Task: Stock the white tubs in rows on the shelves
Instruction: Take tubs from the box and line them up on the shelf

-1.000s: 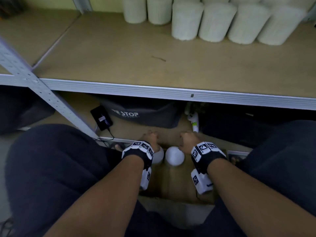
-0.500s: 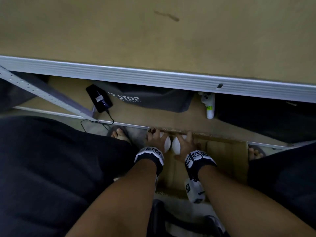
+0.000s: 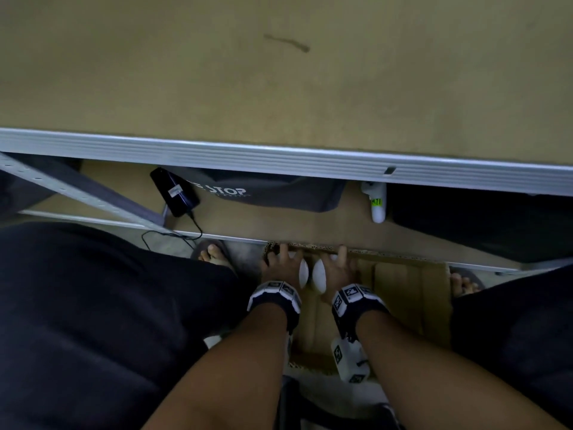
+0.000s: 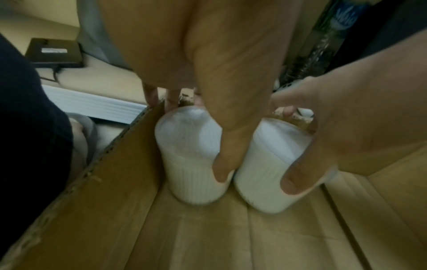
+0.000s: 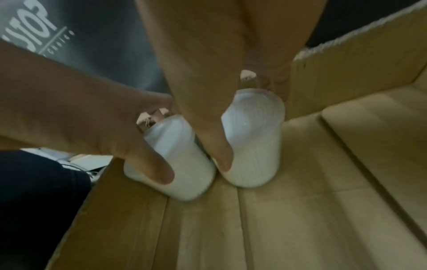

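Cardboard, brown and corrugated with ragged cut edges, is forming the box that we are reaching into; it is our landmark. Inside it, at its far left corner, two white tubs are standing side by side and touching: both are cylinders with finely ribbed, matte plastic walls and smooth, slightly domed lids. Our left hand is wrapping the left tub, fingers curled over the far side and thumb pressed down the near wall, so the hand is closed snugly around it. Our right hand is gripping the right tub the same way, thumb running down the ribbed side between the two tubs. Both tubs are resting on the box floor, which is showing flat flaps and a straight seam.

Beyond the box, a shelf with a smooth tan board and a ribbed grey metal front rail is stretching across. Just past the box's far wall, under that rail, a grey fabric bag with white lettering is lying; to the bag's left a black phone with a cable is resting.
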